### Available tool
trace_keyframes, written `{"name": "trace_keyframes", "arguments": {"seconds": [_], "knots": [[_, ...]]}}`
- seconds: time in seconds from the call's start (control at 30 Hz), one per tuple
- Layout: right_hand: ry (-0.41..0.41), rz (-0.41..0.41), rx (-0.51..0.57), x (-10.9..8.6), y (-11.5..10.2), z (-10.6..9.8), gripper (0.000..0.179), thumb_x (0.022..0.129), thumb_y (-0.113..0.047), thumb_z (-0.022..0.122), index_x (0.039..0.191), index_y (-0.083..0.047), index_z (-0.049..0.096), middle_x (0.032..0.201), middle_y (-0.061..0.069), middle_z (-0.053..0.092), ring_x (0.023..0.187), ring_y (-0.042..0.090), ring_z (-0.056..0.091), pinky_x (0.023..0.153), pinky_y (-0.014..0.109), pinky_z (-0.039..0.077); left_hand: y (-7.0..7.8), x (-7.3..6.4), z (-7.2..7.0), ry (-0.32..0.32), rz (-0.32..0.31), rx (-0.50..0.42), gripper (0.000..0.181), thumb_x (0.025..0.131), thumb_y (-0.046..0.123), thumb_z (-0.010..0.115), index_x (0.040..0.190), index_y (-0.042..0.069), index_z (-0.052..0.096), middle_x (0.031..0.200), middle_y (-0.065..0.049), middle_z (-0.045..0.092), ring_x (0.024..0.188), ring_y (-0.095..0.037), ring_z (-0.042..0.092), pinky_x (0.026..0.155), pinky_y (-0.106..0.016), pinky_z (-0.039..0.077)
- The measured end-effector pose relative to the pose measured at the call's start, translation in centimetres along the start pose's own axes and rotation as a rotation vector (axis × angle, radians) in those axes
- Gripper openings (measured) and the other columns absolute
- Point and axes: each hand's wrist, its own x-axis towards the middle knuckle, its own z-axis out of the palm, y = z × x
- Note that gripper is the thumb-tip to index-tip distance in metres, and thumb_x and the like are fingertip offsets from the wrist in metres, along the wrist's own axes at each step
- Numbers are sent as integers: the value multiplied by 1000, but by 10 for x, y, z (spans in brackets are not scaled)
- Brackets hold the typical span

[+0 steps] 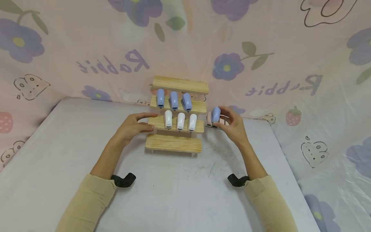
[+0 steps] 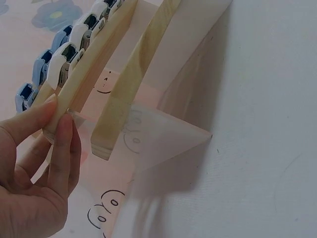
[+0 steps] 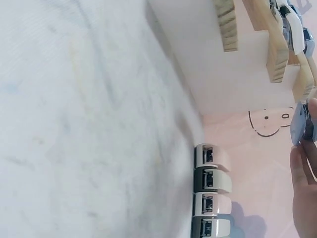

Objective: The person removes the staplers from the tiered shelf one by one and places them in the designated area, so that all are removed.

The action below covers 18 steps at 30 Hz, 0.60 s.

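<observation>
A stepped wooden display rack (image 1: 173, 143) stands at the back of the table. Three blue mini staplers (image 1: 173, 100) sit on its second tier from the top, and three white mini staplers (image 1: 180, 121) on the tier below. My left hand (image 1: 131, 127) pinches the left end of the white staplers' board (image 2: 79, 82) between thumb and fingers. To the right of the rack, my right hand (image 1: 234, 125) holds another blue mini stapler (image 1: 215, 114) between thumb and fingers, raised off the table. In the right wrist view that stapler (image 3: 298, 124) is partly cut off by the frame edge.
Beside the rack's right end, several pale pink and white mini staplers (image 3: 210, 179) stand in a row on the table, partly hidden by my right hand in the head view. A patterned cloth (image 1: 179, 42) hangs right behind the rack. The top board (image 1: 181, 84) and lowest board hold no staplers.
</observation>
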Motion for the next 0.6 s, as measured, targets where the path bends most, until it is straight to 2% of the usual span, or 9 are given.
{"name": "trace_keyframes", "arguments": {"seconds": [0.07,0.13,0.23,0.33,0.5,0.6], "knots": [[-7,22,5,-3,2,-1,61,78,18,73,135,13,50,132,29,53,116,35,56,103,53,42,0,0,0,1,-1,7,52,88,12,77,137,12,61,147,-11,47,104,-18,64,88,-27,52],[-18,49,7,-6,5,-1,62,79,17,73,136,13,49,134,29,52,118,37,55,104,45,44,1,0,0,0,-5,9,52,88,12,77,137,12,61,147,-11,47,104,-18,65,90,-30,52],[-35,94,2,-11,9,-1,63,81,15,73,138,12,47,136,29,51,121,42,52,100,30,47,1,0,0,1,-11,17,52,88,12,77,137,12,60,146,-11,48,103,-18,65,91,-30,51],[-50,128,-14,-14,14,0,64,82,12,74,140,10,46,138,28,50,123,44,51,96,23,48,1,0,1,5,-14,27,51,89,12,76,137,12,60,145,-12,49,106,-19,64,93,-33,51],[-62,145,-44,-18,19,0,64,82,10,75,140,8,47,138,26,52,124,43,51,99,25,47,0,0,1,-1,-5,21,51,89,11,75,138,10,60,144,-12,50,104,-19,65,95,-38,50],[-70,148,-47,-19,22,0,64,81,10,76,138,9,47,135,26,53,123,42,52,102,34,46,1,0,1,-3,-3,20,50,90,10,74,138,10,59,143,-14,51,102,-18,66,95,-37,50]]}}
